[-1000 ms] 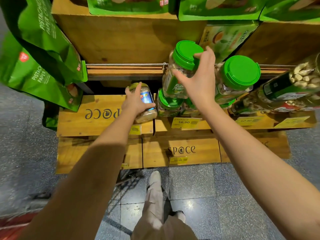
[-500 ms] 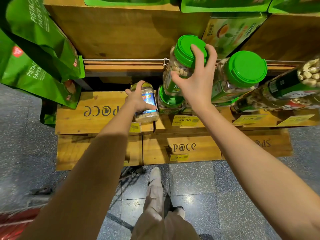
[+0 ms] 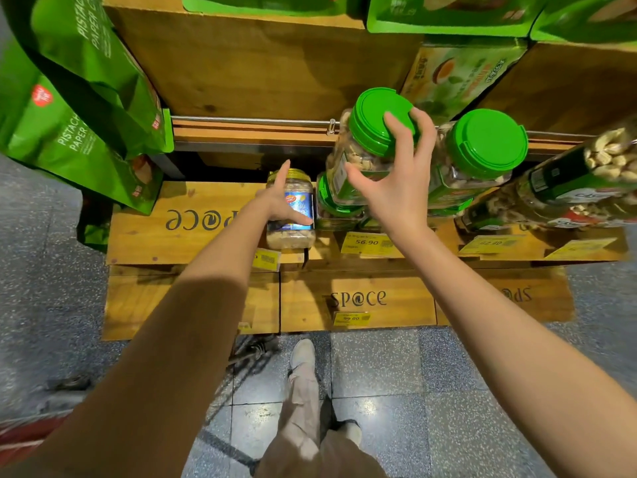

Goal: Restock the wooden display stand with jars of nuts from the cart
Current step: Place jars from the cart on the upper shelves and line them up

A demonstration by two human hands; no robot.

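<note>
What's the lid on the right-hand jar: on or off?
On: the green lid caps the nut jar, and the right hand grips across it. Tightness cannot be told.

Small jar (image 3: 297, 186) on the lower crate (image 3: 193, 243), stacked jars (image 3: 359, 157) just right of it — pouches (image 3: 86, 108) hanging upper left
</note>
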